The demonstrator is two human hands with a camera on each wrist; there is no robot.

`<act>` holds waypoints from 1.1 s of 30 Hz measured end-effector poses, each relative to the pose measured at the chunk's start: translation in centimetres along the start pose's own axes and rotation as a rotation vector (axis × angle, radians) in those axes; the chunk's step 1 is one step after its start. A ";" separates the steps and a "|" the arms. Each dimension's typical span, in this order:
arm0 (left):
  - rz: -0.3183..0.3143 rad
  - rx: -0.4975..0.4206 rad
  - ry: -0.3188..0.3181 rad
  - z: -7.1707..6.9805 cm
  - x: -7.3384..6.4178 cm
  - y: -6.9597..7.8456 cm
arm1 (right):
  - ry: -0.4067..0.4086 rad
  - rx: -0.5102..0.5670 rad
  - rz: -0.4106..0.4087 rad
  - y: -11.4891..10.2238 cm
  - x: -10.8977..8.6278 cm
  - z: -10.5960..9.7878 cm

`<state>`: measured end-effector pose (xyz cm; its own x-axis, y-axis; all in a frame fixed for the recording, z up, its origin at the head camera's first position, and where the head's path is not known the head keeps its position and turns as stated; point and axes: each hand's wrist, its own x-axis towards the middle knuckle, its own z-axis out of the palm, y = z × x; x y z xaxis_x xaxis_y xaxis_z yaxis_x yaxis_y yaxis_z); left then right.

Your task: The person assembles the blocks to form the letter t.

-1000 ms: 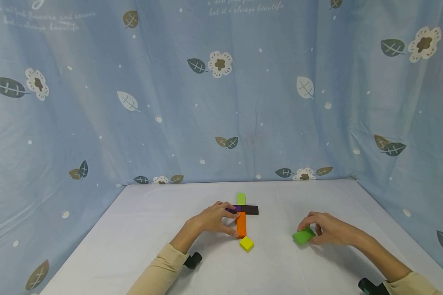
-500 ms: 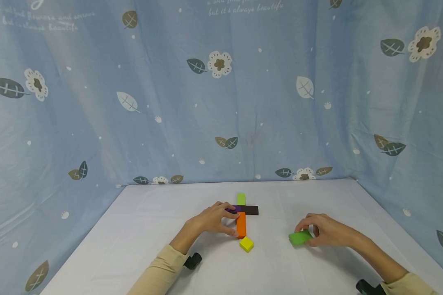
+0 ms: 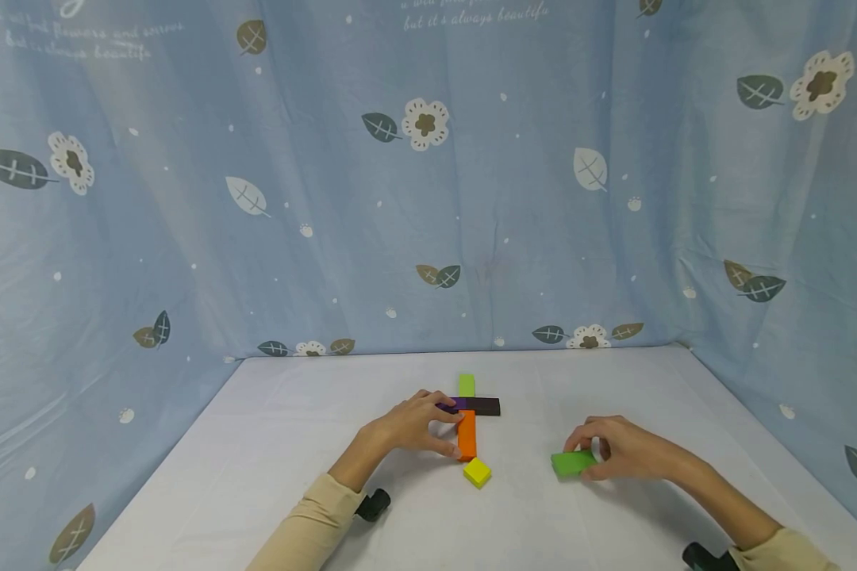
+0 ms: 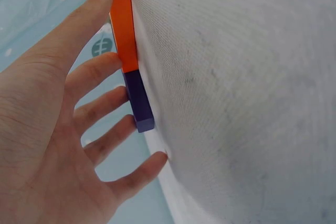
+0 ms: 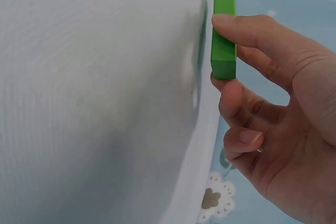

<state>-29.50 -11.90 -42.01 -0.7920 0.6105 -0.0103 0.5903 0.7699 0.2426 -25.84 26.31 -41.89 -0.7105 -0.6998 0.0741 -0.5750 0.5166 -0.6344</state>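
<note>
My left hand [image 3: 417,424] rests against the left side of a small block layout, also seen in the left wrist view. Its thumb and index finger touch an orange block [image 3: 467,434]; other fingertips lie along a purple block [image 4: 138,100]. That purple block, partly hidden by the fingers in the head view, meets a black block [image 3: 484,406]. A lime green block [image 3: 466,385] lies behind them, and a yellow block [image 3: 477,473] sits turned at the orange block's near end. To the right, my right hand [image 3: 628,448] pinches a green block [image 5: 224,45] between thumb and fingers, just above the cloth.
A white cloth [image 3: 314,396] covers the table. A blue patterned curtain [image 3: 328,198] hangs behind it and along both sides. Dark wrist cameras show below each arm, the left one [image 3: 374,504] near the table's middle.
My right hand has moved a little left and toward the viewer with the green block, which has turned slightly to lie straighter sideways. The left hand and the other blocks stay put.
</note>
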 end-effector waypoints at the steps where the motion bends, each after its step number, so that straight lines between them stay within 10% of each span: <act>1: 0.001 0.000 0.000 0.0 0.0 0.0 | -0.001 -0.001 0.001 -0.1 0.0 0.0; 33: 0.002 -0.001 0.002 0.0 0.0 -0.1 | -0.020 -0.012 0.037 -1.2 1.5 1.5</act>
<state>-29.60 -11.96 -42.09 -0.7912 0.6115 -0.0080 0.5915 0.7685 0.2438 -25.67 23.92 -42.15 -0.7236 -0.6894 0.0352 -0.5529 0.5483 -0.6274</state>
